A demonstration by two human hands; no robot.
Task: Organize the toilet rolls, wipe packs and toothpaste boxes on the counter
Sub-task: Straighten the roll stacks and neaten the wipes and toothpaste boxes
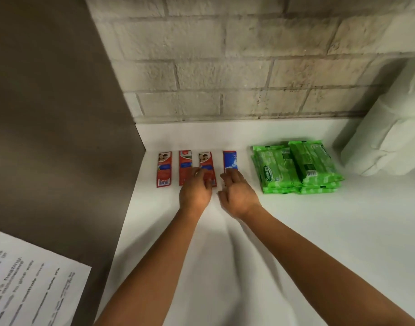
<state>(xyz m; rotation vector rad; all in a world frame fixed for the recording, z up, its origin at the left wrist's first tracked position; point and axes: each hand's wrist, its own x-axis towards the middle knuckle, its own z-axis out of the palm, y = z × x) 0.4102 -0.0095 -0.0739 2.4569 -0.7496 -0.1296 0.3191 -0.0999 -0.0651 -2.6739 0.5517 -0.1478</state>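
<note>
Under my left hand (195, 188) and right hand (237, 194), both loosely spread, four toothpaste boxes (164, 168) are lining up; wipe packs (295, 167) are sitting stacked rightward.

My white counter (295, 231) has four toothpaste boxes (185, 168) lined up, green wipe packs (295, 168) stacked beside, toilet rolls (385, 142) far right.

Toothpaste boxes (197, 168) left, wipe packs (295, 168) middle, toilet rolls (387, 137) right.
</note>
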